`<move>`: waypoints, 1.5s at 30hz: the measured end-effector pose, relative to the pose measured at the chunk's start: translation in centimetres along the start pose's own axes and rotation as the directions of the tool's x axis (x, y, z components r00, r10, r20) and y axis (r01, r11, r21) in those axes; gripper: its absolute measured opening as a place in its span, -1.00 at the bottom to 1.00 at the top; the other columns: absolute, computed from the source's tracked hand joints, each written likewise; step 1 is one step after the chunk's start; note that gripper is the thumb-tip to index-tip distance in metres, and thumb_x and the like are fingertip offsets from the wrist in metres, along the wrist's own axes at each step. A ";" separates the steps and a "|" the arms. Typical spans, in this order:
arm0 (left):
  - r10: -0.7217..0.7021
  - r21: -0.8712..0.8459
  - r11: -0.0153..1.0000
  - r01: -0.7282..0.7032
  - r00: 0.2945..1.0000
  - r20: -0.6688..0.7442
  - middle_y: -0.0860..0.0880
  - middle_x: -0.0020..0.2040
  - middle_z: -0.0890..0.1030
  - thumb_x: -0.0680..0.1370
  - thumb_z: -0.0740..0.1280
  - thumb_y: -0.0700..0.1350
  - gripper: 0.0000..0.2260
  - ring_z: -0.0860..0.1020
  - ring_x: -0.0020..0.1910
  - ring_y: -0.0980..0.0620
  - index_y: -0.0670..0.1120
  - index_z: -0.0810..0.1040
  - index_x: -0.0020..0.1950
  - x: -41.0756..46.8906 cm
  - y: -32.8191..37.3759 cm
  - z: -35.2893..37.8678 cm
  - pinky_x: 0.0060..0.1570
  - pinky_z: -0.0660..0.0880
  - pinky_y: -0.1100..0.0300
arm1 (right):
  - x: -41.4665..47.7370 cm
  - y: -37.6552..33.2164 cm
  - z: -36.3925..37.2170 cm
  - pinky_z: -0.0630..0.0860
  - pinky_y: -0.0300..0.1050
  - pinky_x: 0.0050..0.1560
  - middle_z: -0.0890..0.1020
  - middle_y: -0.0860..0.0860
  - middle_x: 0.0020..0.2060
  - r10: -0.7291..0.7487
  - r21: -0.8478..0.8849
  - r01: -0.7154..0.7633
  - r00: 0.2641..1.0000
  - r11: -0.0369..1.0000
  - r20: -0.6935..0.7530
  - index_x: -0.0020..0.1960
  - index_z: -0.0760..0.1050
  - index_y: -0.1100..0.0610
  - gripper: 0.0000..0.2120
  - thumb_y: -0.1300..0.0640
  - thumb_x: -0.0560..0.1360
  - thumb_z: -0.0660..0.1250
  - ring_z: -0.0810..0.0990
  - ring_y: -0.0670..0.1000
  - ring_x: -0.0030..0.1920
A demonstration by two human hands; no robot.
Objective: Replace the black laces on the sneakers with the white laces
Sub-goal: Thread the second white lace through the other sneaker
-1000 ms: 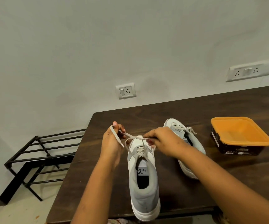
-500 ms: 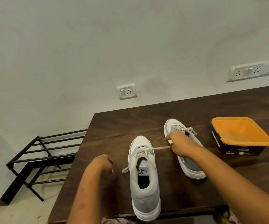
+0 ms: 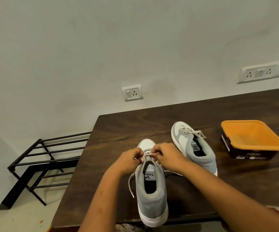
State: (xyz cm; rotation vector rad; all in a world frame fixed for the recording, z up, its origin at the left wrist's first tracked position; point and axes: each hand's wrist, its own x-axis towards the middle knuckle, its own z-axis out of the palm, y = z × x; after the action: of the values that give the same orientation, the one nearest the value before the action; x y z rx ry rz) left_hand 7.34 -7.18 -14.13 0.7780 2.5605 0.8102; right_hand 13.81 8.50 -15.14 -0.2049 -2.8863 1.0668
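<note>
Head view, orange tub (image 3: 251, 136) near far sneaker (image 3: 184, 139)

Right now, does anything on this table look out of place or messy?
Nothing spilled or damaged. One white lace end trails loose beside the near sneaker onto the table, and that sneaker's heel sits right at the table's front edge.

Two sneakers on the table (image 3: 118, 131): near one (image 3: 151, 195) front-center, other one (image 3: 194, 148) behind to its right. Tub (image 3: 251, 141) further right. Rack (image 3: 40, 164) on the floor left of the table.
</note>
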 end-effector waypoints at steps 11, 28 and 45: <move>-0.034 -0.070 0.997 0.027 0.994 -0.103 0.00 -0.36 0.51 0.57 0.19 -0.26 -0.79 0.42 -0.42 0.15 -0.05 0.52 -0.19 -0.9 -0.2 -1.7 -0.42 0.35 0.40 | -0.1 0.6 -1.7 0.45 -0.19 -0.11 0.65 0.02 -0.03 -0.012 -0.187 0.012 1.000 0.982 0.000 0.01 0.64 0.05 -0.79 0.20 0.55 0.24 0.59 0.03 -0.07; -0.045 -0.571 0.821 0.000 0.997 -0.064 -0.01 -0.17 0.60 0.65 0.12 -0.17 -0.74 0.49 -0.18 0.06 -0.12 0.50 -0.18 -1.2 -0.5 -2.1 -0.17 0.41 0.36 | -0.4 0.5 -3.0 0.42 -0.32 -0.23 0.57 -0.14 -0.31 -0.028 0.090 0.021 0.997 0.996 0.077 -0.07 0.62 0.14 -0.84 0.16 0.57 0.27 0.50 -0.18 -0.28; -0.045 -0.831 0.555 -0.045 0.995 -0.084 -0.17 -0.18 0.63 0.63 0.11 -0.28 -0.75 0.59 -0.22 -0.02 -0.22 0.58 -0.06 -0.5 1.8 0.7 -0.04 0.51 0.05 | -0.5 -2.4 0.6 0.32 -0.32 -0.48 0.54 -0.03 -0.33 0.262 0.886 -0.236 0.955 0.400 0.136 -0.06 0.53 0.08 -0.73 0.21 0.64 0.07 0.37 -0.16 -0.46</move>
State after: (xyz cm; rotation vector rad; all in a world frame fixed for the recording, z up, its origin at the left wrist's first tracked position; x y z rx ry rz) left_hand 8.75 -5.91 -13.51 0.4019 1.8299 1.8901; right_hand 14.00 6.27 -14.03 -0.5711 -1.8315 2.4390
